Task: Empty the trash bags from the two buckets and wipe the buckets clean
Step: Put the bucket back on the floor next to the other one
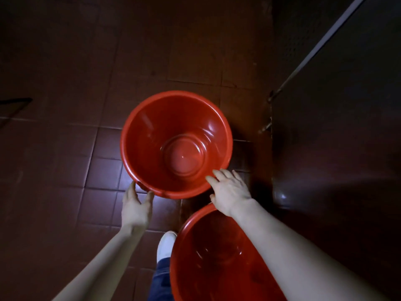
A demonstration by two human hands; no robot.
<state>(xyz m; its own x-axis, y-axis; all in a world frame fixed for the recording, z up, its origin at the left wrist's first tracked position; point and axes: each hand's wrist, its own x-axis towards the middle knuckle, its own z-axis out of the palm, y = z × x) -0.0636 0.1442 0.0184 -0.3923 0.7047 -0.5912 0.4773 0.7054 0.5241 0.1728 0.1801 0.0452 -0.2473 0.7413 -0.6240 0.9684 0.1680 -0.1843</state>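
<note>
A red bucket (152, 135) stands upright on the dark tiled floor ahead, its glossy inside bare with no bag. A second red bucket (208, 257) sits nearer me at the lower right, also bare inside, partly hidden by my right forearm. My left hand (135, 206) is open beside the far bucket's near-left rim, fingertips at the rim's edge. My right hand (230, 193) is open with fingers spread, resting at the far bucket's near-right rim. Neither hand holds anything.
A dark wall (338, 137) rises on the right, with a metal pipe (321, 42) running diagonally along it and a small tap (266, 126) near the floor. My white shoe (166, 244) and jeans leg stand between the buckets. Brown floor tiles (65, 148) spread left.
</note>
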